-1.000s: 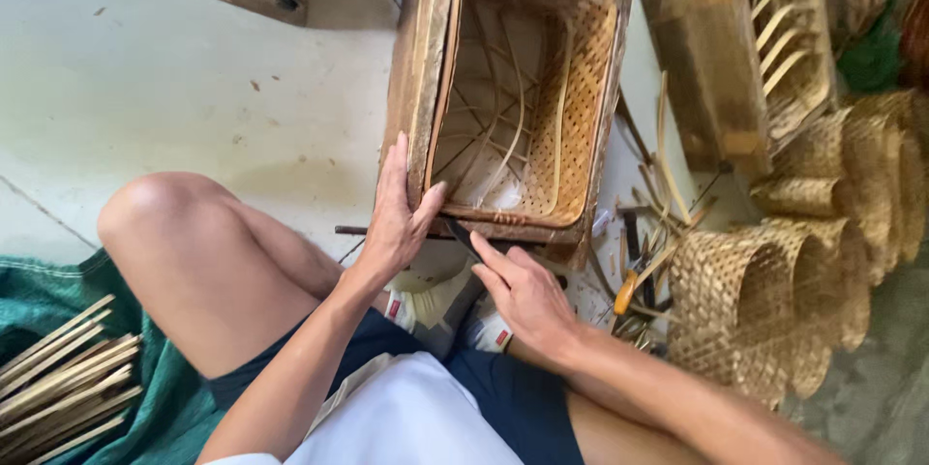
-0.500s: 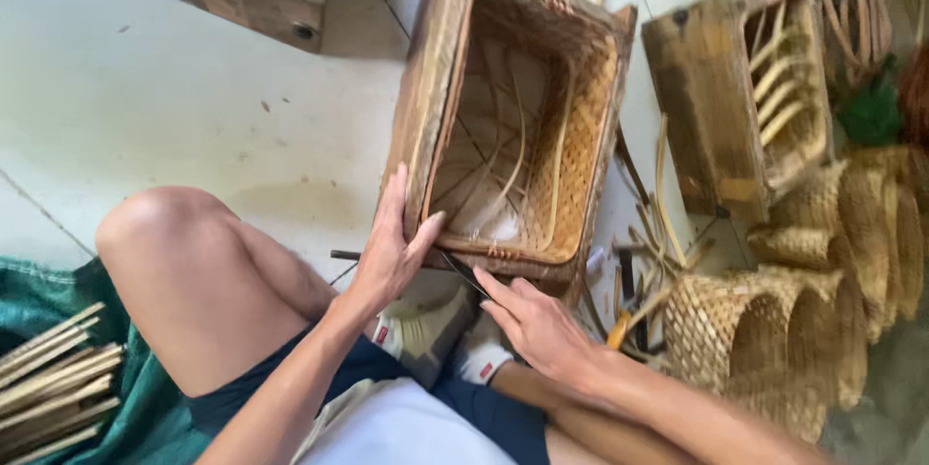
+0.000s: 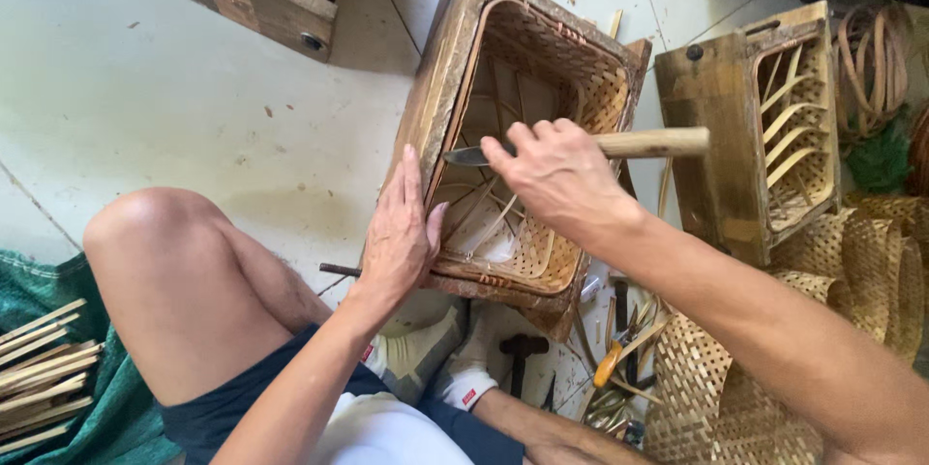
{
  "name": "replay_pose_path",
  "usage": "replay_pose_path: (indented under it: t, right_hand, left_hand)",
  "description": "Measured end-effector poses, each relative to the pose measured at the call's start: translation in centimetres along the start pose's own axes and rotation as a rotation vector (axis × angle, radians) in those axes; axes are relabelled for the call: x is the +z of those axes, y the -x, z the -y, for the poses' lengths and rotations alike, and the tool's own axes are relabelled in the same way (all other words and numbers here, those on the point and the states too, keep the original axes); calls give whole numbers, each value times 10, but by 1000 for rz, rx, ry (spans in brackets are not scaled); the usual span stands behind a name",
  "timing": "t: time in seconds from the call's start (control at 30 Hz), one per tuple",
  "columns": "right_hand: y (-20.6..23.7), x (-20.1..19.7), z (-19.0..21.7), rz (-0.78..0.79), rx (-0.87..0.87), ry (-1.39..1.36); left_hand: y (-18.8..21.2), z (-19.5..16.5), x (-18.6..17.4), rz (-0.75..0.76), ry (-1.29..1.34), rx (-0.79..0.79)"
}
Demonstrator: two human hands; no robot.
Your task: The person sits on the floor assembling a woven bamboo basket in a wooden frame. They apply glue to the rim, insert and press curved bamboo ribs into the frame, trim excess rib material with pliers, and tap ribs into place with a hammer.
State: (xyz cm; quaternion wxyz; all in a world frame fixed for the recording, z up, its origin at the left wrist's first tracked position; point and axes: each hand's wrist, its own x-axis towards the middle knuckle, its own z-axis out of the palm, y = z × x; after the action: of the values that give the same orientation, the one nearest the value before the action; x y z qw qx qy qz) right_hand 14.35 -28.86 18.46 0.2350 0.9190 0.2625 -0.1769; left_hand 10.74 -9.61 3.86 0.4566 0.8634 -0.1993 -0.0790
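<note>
Now: knife in rt hand, woven basket braced in its wooden frame.
Left hand lies flat, fingers spread, on frame edge to steady it; right hand is closed round wood-handled knife, blade over basket mouth, w/ basket between person's feet.

Rough weathered wooden frame, woven cane basket, smooth wood-handled metal knife

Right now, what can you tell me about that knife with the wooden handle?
The knife has a pale, round wooden handle and a dark, narrow metal blade. It lies level across the mouth of the woven basket set in a wooden frame, blade pointing left. The right hand has its grip around the middle, hiding where blade meets handle.
</note>
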Motion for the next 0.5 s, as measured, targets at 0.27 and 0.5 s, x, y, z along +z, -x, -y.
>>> replay_pose_path:
  t: [0.27, 0.5]
  right_hand:
    - [-85, -30, 6, 232, -304, 330]
    - [-158, -24, -20, -22, -362, 189]
  left_hand:
    - [-18, 3, 4, 99, 8, -163]
    - [-13, 7, 13, 30, 23, -133]
